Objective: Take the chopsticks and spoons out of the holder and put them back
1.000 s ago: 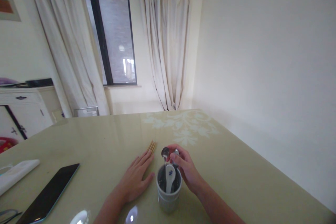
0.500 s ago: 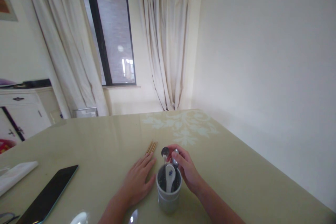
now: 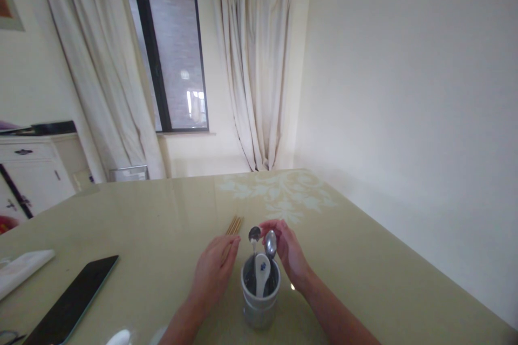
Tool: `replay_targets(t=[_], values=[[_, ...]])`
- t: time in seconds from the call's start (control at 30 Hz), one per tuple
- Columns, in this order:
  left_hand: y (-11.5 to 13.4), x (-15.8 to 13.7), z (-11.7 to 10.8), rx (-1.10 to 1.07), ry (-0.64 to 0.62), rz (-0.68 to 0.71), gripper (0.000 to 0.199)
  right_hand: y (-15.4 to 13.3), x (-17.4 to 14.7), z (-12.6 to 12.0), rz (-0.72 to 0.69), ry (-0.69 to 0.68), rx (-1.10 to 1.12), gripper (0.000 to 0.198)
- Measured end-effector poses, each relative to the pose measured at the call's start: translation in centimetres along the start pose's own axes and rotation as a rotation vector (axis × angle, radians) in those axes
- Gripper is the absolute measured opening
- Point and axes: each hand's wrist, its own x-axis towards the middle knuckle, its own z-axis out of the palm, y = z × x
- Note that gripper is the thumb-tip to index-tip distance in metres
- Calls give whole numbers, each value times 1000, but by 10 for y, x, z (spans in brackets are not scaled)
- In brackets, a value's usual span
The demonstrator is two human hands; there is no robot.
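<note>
A grey-white cup (image 3: 260, 310) stands on the table in front of me. It holds a white spoon with a blue mark (image 3: 262, 274), a small round metal spoon (image 3: 254, 234) and a larger metal spoon (image 3: 271, 244). Just right of and behind the larger spoon, my right hand (image 3: 292, 256) is open, its fingers curved and loose near the spoon's bowl. Left of the cup, my left hand (image 3: 214, 267) closes over a bundle of chopsticks (image 3: 234, 225); their far ends stick out past the fingers, while the rest is hidden beneath the hand.
A black phone or tablet (image 3: 73, 299) lies at the left, beside a white object (image 3: 24, 269) at the edge of view. Near the bottom edge is part of a white shiny object (image 3: 119, 337). A wall (image 3: 404, 118) borders the table (image 3: 162, 215) on the right.
My right hand has let go of the larger metal spoon, which stands in the cup. My left hand, flat before, has arched up and drawn its thumb in at the chopsticks.
</note>
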Motion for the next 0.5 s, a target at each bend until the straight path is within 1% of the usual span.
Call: replay_targets(t=[0.03, 0.07, 0.17, 0.23, 0.27, 0.33, 0.5], values=[[9, 0, 1, -143, 11, -75, 47, -1, 0, 0, 6, 9, 7, 62], [18, 0, 2, -281, -7, -129, 51, -1, 0, 0, 10, 11, 10, 61], [39, -2, 7, -606, -167, -221, 52, -2, -2, 4, 4, -10, -11, 51], [47, -4, 10, -741, -246, -275, 49, -1, -3, 6, 0, -18, -35, 46], [49, -4, 11, -781, -251, -304, 48, -1, -4, 6, 1, -17, -50, 44], [52, -5, 10, -815, -207, -348, 45, 0, -4, 6, -6, -2, -87, 43], [49, -6, 4, -856, -112, -386, 38, 0, -5, 5, -7, -9, -134, 45]])
